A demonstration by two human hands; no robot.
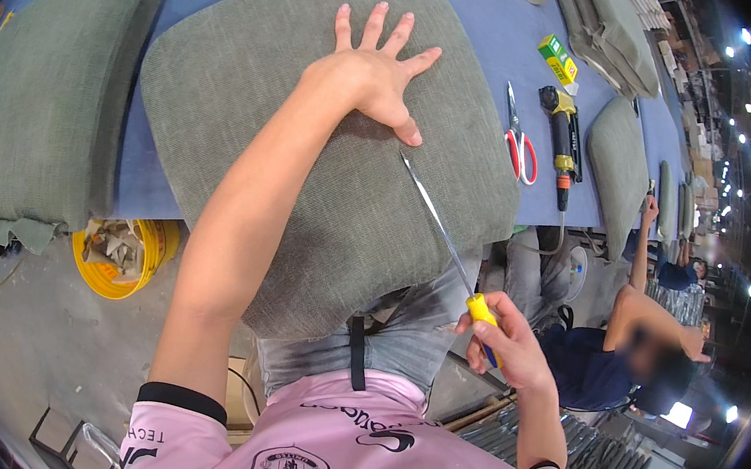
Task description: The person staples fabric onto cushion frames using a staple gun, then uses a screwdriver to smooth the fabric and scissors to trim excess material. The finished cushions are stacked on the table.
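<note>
A large grey-green fabric cushion (pixel 227 82) lies on the blue table before me, its near end hanging past the table edge toward my lap. My left hand (pixel 369 78) rests on its top with the fingers spread. In my right hand (pixel 510 345) is a screwdriver (pixel 445 228) with a yellow and blue handle and a long thin metal shaft. The shaft slants up and left, and its tip is at the cushion's surface just below my left thumb. Whether the tip presses into the fabric I cannot tell.
Red-handled scissors (pixel 521 149), a black and yellow power tool (pixel 563 144) with a hose, and a small green and yellow box (pixel 559 60) lie right of the cushion. More cushions (pixel 47 90) flank it. A yellow bucket (pixel 153 257) of scraps stands below left. A co-worker (pixel 600 359) is at right.
</note>
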